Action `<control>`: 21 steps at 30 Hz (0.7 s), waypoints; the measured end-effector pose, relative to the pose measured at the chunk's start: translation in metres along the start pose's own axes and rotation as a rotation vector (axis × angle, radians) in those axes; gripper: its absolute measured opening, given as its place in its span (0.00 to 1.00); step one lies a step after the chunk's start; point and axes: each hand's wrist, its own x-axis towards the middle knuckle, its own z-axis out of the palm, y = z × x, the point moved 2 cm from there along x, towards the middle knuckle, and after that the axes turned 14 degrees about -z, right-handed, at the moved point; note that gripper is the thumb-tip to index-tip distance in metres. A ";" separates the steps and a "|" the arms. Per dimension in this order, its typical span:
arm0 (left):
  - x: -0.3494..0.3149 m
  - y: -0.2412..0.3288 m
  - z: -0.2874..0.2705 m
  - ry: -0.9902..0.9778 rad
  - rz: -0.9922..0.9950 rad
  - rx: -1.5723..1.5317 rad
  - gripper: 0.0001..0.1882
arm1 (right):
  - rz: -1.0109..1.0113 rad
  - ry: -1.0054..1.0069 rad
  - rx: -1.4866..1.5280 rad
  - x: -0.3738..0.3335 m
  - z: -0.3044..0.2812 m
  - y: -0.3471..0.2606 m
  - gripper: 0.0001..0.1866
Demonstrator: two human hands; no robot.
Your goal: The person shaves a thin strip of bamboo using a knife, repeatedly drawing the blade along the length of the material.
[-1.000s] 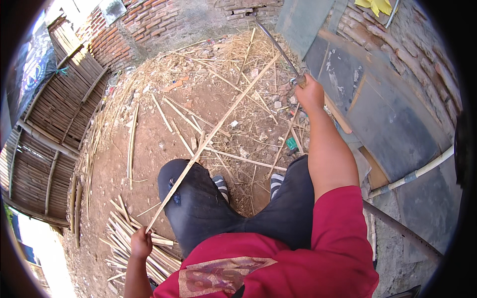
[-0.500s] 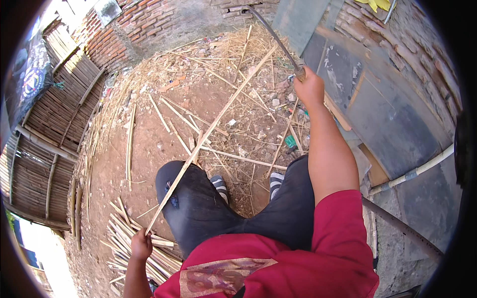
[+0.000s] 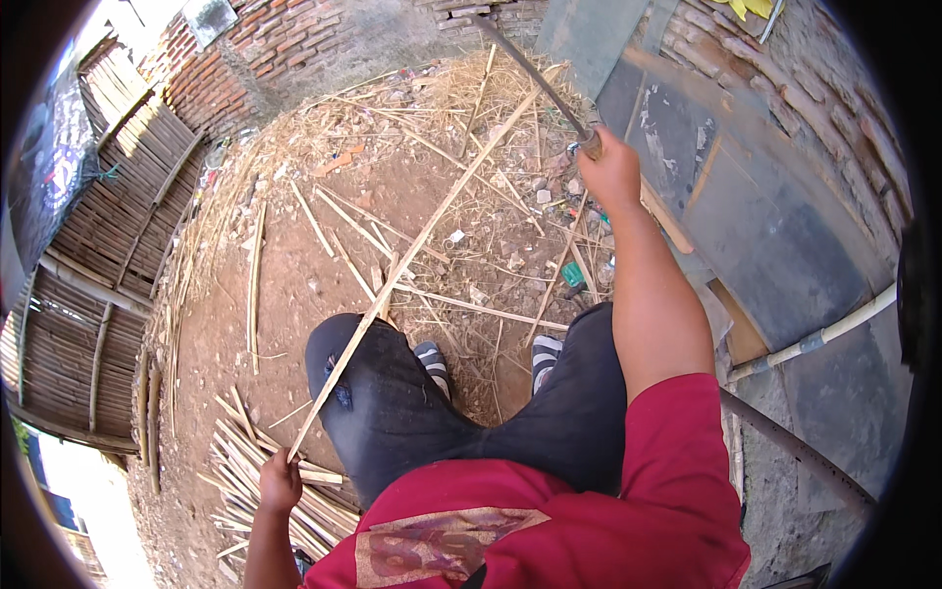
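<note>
A long split bamboo strip (image 3: 417, 247) slants from the lower left across my left thigh to the far side. Its near end is pinched in my left hand (image 3: 281, 480), beside a pile of cut strips. Up at the right, my right hand (image 3: 610, 169) is wrapped round the handle of a long curved machete (image 3: 535, 74). The dark blade points up and left, its edge close to the strip's far end. Whether blade and strip touch, I cannot tell.
A bundle of bamboo strips (image 3: 265, 491) lies at my left. More strips (image 3: 257, 285) and shavings (image 3: 461, 93) litter the dirt ground. Dark boards (image 3: 756, 226) and a pale pole (image 3: 834, 334) lean at the right. A woven bamboo panel (image 3: 128, 231) stands left, a brick wall (image 3: 285, 44) behind.
The machete and my right hand have shifted very slightly up and left. The strip's far end sits a little farther up and right. Both hands keep their grip.
</note>
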 end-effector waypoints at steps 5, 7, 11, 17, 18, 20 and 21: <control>0.001 0.002 0.003 0.023 0.037 0.006 0.05 | -0.191 -0.061 -0.089 0.005 -0.002 -0.013 0.13; 0.003 0.003 0.002 0.054 0.068 0.002 0.06 | -0.029 -0.011 -0.097 0.004 -0.001 0.003 0.13; 0.007 0.008 -0.005 -0.010 0.037 -0.016 0.06 | 0.125 0.059 -0.058 0.001 0.003 0.024 0.15; 0.002 -0.004 0.006 0.020 0.022 -0.008 0.07 | -0.276 -0.111 -0.131 0.004 -0.010 -0.015 0.18; 0.002 -0.004 0.008 0.035 0.021 0.013 0.07 | -0.344 -0.160 -0.179 0.005 -0.010 -0.017 0.18; 0.003 -0.004 0.006 0.076 0.035 0.055 0.08 | -0.034 -0.077 -0.142 0.007 -0.011 -0.006 0.18; 0.004 -0.003 0.006 0.100 0.048 0.074 0.09 | 0.120 -0.036 -0.122 0.007 -0.011 0.001 0.18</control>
